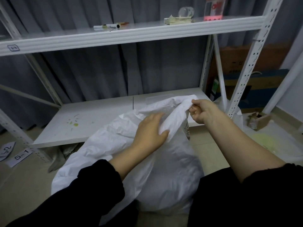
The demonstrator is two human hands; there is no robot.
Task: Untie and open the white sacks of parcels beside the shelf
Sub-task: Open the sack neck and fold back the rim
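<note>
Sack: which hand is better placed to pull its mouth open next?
Right, probably: the right hand pinches the bunched top edge of the sack, while the left hand holds the fabric lower down, steadying it.

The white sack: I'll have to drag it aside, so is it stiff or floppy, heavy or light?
Probably floppy: the white sack creases and droops where the right hand pinches its neck. The bulging body suggests some weight, so it likely sags when lifted.
</note>
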